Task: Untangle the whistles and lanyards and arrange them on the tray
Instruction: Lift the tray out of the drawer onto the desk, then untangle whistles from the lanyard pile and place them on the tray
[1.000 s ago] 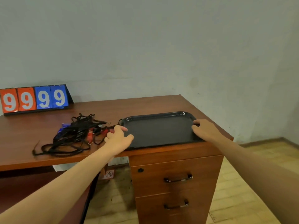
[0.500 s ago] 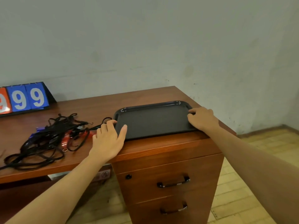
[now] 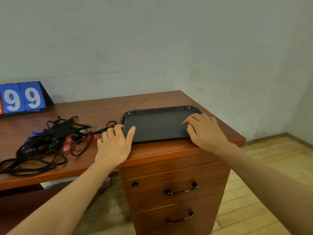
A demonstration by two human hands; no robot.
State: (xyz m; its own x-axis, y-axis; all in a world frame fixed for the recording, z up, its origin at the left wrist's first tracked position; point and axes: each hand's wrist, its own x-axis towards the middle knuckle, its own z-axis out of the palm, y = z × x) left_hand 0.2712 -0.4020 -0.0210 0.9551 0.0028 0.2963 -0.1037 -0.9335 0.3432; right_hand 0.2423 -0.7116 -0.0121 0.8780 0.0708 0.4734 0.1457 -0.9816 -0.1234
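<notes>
- A black rectangular plastic tray (image 3: 159, 124) with a raised glossy rim lies flat just right of the frame's centre, on the right end of a reddish-brown wooden desk (image 3: 105, 107).
- The person's left hand (image 3: 115, 146) rests at the tray's left near corner, fingers loosely spread and nearly straight; the thumb lies over the tray's edge and the fingertips (image 3: 119, 127) touch the left rim. It grasps nothing.
- The right hand (image 3: 205, 131) sits over the tray's right near corner, palm down, fingers gently bent with their tips on the tray's surface; whether the thumb hooks under the rim cannot be told.
- A tangled heap of black cord lanyards (image 3: 45, 143) lies on the desk at middle left of the frame, just beside the left hand, with one loop reaching towards the tray's left edge.
- Small red whistles (image 3: 66, 145) and a blue piece show inside the heap; their exact number cannot be told. None of it is on the tray.
- A flip scoreboard with blue cards showing white nines (image 3: 22, 98) stands at the far left against the grey wall.
- Two wooden drawers with dark metal handles (image 3: 181, 189) sit under the tray's end of the desk.
</notes>
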